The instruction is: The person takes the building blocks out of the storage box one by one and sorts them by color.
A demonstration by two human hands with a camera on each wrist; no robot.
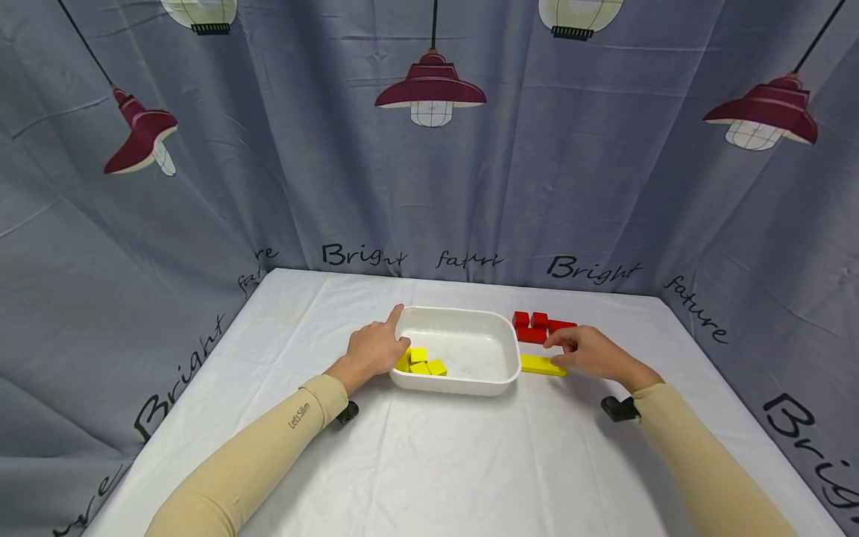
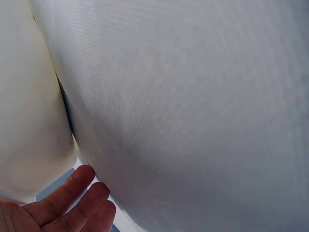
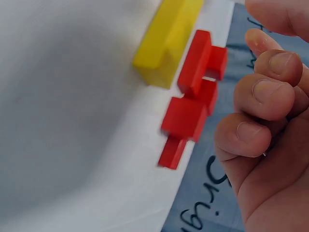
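Note:
A white tray (image 1: 463,386) stands mid-table with several yellow blocks (image 1: 419,355) in its left end. My left hand (image 1: 373,347) holds its left wall, the thumb over the rim and the index finger stretched along the back corner. In the left wrist view, the other fingers (image 2: 79,199) lie loosely by a pale wall. Just right of the tray lies a yellow bar (image 1: 542,365). My right hand (image 1: 593,355) is over its right end, thumb and index finger apart. In the right wrist view, the bent fingers (image 3: 264,96) have nothing visible between them, and the yellow bar (image 3: 166,41) is beside them.
Several red blocks (image 1: 532,335) lie behind the yellow bar, close to the tray's right side and the right fingertips. A white cloth (image 1: 456,462) covers the table. Behind it hangs a blue-grey curtain (image 1: 429,194) with printed lamps and lettering.

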